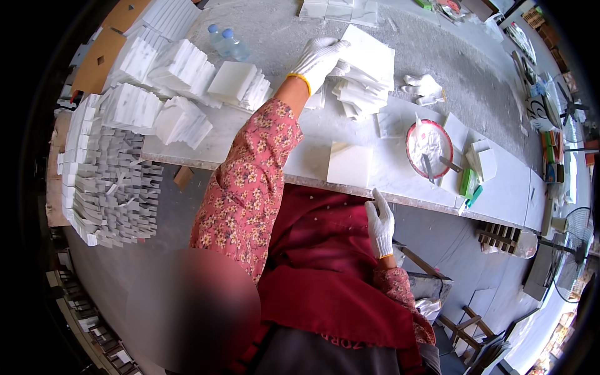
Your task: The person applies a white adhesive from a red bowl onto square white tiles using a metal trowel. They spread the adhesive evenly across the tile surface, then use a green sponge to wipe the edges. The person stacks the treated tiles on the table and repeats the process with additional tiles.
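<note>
My left hand [319,59], in a white knitted glove with a yellow cuff, reaches far over the table and grips the left edge of a white square tile [365,50]. That tile tops a loose, fanned-out stack of tiles [362,99]. Low by the table's front edge, my right hand [380,228], also gloved, has its fingers stretched out and holds nothing. Just beyond it a single white tile [350,165] with a faint tan vein lies flat at the edge. To the right stands a red-rimmed bowl [409,157] of white paste, with spreading knives in it.
Many tile stacks [130,107] fill the table's left end, near two plastic bottles [228,44]. A spare white glove [425,89] lies behind the bowl. A green box [467,183] sits right of the bowl. Fans [572,234] stand at far right.
</note>
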### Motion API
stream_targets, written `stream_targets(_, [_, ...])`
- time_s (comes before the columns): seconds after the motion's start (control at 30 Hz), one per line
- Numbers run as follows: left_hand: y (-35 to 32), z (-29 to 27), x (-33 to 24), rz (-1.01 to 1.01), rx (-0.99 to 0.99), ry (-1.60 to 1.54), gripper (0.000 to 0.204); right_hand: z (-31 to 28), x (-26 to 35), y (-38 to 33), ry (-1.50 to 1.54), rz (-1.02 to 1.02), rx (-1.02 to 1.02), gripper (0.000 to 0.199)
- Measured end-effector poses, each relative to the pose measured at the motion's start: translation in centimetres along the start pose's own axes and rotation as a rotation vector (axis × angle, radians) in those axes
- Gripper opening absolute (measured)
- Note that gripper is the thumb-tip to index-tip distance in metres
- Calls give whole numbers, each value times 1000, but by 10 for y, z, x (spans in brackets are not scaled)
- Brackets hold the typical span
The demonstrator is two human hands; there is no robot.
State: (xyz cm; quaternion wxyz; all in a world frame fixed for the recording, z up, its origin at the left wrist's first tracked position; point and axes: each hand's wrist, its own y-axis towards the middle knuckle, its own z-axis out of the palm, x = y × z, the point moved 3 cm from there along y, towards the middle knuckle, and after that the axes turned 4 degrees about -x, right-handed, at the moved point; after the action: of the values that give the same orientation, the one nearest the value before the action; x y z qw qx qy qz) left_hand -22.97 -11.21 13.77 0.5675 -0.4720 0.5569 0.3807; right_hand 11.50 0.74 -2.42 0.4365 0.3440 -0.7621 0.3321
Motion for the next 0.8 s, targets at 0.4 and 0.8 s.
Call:
stream_targets(0.4, [-101,-18,105,281,-210,655,50,24,27,0,-97,-60,41,59])
stream_targets(0.8, [-184,-9,186,-383,30,143,30,46,35,-24,17,-25,135,62])
